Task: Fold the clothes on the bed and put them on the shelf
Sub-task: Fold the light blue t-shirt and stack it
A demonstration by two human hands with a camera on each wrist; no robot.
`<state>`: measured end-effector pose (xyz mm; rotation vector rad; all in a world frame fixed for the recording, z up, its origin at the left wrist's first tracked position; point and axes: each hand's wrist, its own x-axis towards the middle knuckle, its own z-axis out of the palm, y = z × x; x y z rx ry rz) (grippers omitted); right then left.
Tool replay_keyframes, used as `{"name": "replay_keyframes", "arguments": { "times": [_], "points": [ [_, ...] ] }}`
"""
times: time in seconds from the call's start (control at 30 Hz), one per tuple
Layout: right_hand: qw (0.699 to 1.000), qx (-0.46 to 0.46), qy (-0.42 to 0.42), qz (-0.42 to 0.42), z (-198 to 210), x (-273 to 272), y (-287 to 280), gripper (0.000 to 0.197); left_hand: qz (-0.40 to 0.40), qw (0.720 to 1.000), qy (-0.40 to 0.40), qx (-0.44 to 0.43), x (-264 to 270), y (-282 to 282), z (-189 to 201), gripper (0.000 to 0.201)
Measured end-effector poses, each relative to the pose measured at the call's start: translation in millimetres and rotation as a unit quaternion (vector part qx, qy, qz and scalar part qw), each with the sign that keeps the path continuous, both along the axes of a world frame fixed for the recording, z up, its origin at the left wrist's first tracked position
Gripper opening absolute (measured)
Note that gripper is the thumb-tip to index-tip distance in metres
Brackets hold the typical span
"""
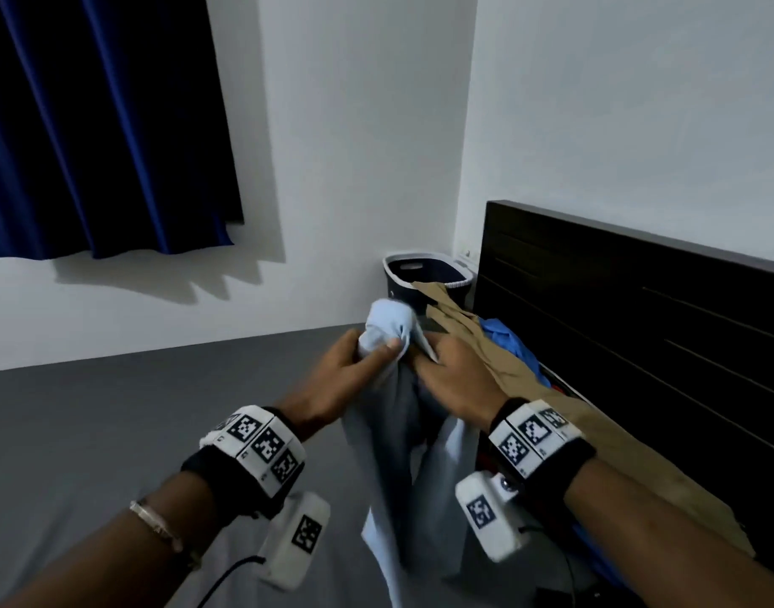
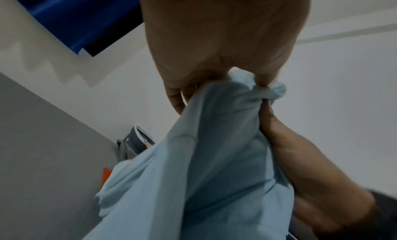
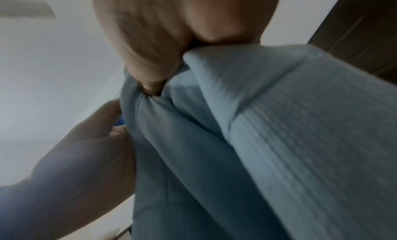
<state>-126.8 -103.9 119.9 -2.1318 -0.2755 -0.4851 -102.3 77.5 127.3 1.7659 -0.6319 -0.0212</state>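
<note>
While bunched at top: pale-blue ribbed knit garment (image 1: 387, 331), soft, creased, clutched by left hand (image 1: 350, 366) and right hand (image 1: 457, 379) above grey bed (image 1: 91, 432).

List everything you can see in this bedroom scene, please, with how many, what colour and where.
light blue garment: one, pale blue, held up over the bed, hanging down
tan garment: one, tan, draped over the right forearm
blue garment: one, bright blue, by the headboard
bed: one, grey cover, below the hands
headboard: one, dark brown, right
basket: one, dark with pale rim, room corner
curtain: one, dark blue, upper left
left hand: grips the bunched top of the light blue garment
right hand: grips the same garment beside it
</note>
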Motion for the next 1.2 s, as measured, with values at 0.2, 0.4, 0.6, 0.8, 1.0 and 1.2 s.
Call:
{"name": "replay_keyframes", "arguments": {
  "times": [0.2, 0.4, 0.6, 0.8, 1.0, 1.2],
  "points": [
    [0.984, -0.174, -0.043, 0.025, 48, 3, 51, 0.021, 0.005, 1.000, -0.024, -0.013, -12, 55, 27, 0.025],
    [0.931, -0.359, -0.068, 0.012, 73, 8, 55, 0.012, 0.194, 0.931, -0.231, 0.207, 4, 127, 47, 0.018],
    [0.932, -0.345, -0.078, -0.080, 104, 18, 56, 0.038, 0.291, 0.897, -0.246, 0.224, 2, 195, 87, 0.031],
    [0.974, -0.193, -0.096, -0.072, 149, 21, 74, 0.022, 0.332, 0.915, -0.175, 0.149, -2, 221, 143, 0.021],
    [0.911, -0.333, -0.169, -0.173, 185, 11, 68, 0.029, 0.333, 0.817, -0.312, 0.353, -31, 247, 181, 0.018],
    [0.895, -0.371, -0.158, -0.188, 198, 13, 72, 0.022, 0.276, 0.911, -0.101, 0.287, -31, 257, 170, 0.049]
  ]
}}
